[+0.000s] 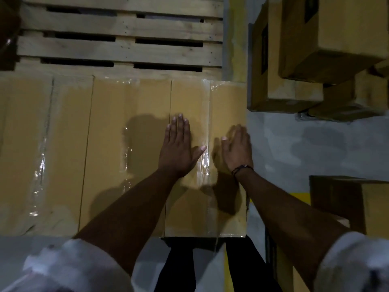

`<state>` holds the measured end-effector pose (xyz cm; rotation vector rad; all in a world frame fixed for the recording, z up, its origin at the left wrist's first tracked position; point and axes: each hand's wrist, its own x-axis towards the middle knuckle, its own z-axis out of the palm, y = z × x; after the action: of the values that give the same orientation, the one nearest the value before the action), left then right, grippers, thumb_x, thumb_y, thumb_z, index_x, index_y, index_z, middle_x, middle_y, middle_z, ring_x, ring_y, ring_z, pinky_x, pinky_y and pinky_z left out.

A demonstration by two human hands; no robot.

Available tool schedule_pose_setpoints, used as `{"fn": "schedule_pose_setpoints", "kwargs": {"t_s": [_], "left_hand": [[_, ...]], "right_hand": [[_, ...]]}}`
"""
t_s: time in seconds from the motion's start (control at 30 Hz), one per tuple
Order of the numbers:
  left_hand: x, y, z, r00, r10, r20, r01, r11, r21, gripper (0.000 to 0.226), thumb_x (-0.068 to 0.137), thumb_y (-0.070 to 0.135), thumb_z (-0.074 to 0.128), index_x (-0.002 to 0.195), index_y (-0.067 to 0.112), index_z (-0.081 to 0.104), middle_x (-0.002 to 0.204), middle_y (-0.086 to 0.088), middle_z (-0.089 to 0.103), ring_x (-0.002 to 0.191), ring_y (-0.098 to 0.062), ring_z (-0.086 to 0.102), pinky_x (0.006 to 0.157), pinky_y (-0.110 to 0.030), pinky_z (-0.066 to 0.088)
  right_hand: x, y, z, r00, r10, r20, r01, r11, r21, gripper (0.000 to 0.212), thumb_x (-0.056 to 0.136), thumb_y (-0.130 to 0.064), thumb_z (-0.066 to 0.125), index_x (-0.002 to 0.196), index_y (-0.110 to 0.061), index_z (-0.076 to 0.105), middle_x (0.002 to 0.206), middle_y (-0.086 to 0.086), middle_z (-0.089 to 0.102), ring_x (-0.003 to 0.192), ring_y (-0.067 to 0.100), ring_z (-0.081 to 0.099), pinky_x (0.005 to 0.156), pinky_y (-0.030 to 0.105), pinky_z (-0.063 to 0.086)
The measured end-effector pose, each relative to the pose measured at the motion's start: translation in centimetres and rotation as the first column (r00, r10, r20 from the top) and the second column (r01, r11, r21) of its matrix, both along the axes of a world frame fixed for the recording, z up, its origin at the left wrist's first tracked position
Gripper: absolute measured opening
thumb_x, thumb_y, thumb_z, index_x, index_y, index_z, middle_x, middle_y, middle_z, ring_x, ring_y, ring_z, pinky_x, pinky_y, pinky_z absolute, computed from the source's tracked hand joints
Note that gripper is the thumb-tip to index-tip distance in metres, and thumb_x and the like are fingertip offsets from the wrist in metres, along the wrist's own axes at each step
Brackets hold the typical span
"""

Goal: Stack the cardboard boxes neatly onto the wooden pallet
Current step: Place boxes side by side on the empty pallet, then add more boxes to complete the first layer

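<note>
A row of three taped cardboard boxes lies side by side on the near part of the wooden pallet (117, 28). The rightmost box (189, 98) has a clear tape seam along its top. My left hand (177, 148) lies flat on this box with straight fingers, just left of the seam. My right hand (236, 147) rests flat near the box's right edge, fingers straight, a dark band at the wrist. The middle box (126, 106) and the left box (42, 123) sit flush against it.
The pallet's far slats are bare. More cardboard boxes (315, 49) are piled on the grey floor to the right. Another box (357, 205) stands at the near right. A yellow floor line (235, 39) runs beside the pallet.
</note>
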<state>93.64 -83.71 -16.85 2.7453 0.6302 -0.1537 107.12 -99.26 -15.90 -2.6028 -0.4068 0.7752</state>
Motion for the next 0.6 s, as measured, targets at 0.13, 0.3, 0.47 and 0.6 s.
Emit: {"fn": "schedule_pose_setpoints", "kwargs": {"t_s": [0.13,0.3,0.47,0.6], "left_hand": [[0.4,-0.6,7.7,0.999,-0.042,-0.027,0.041,0.998,-0.037,0.092,0.103,0.065,0.021,0.161,-0.001,-0.002,0.169,-0.021,-0.011,0.157,-0.035,-0.013,0.128,-0.05,0.0],[-1.7,-1.2,17.8,0.999,-0.032,-0.039,0.03,0.998,-0.051,0.086,0.103,0.064,0.015,0.163,0.003,0.0,0.17,-0.019,-0.011,0.157,-0.033,-0.012,0.128,-0.05,0.002],[-3.9,-2.9,25.7,0.996,0.068,-0.055,-0.074,0.992,-0.103,0.088,0.101,0.067,0.014,0.163,0.005,0.002,0.17,-0.018,-0.01,0.158,-0.033,-0.011,0.128,-0.051,0.003],[-5.2,-5.2,30.4,0.991,0.116,-0.065,-0.122,0.987,-0.102,0.09,0.1,0.069,0.013,0.164,0.006,0.003,0.17,-0.018,-0.009,0.158,-0.033,-0.011,0.128,-0.05,0.0]], "right_hand": [[-0.7,2.1,8.5,0.956,0.284,0.079,-0.279,0.958,-0.067,0.068,0.107,-0.049,0.026,0.163,-0.018,0.002,0.17,0.009,0.002,0.156,0.029,0.0,0.127,0.044,0.003],[-1.9,2.7,19.0,0.945,0.319,0.08,-0.311,0.946,-0.092,0.067,0.106,-0.051,0.025,0.163,-0.019,0.008,0.17,0.01,0.007,0.156,0.03,0.004,0.126,0.047,0.005],[-3.1,1.1,28.2,0.944,0.313,0.099,-0.311,0.95,-0.041,0.067,0.106,-0.053,0.03,0.162,-0.019,0.016,0.169,0.01,0.014,0.156,0.03,0.008,0.126,0.046,0.008],[-3.4,-1.5,32.9,0.948,0.278,0.154,-0.286,0.958,0.026,0.065,0.105,-0.053,0.033,0.16,-0.02,0.024,0.167,0.01,0.021,0.155,0.03,0.012,0.125,0.048,0.014]]}}
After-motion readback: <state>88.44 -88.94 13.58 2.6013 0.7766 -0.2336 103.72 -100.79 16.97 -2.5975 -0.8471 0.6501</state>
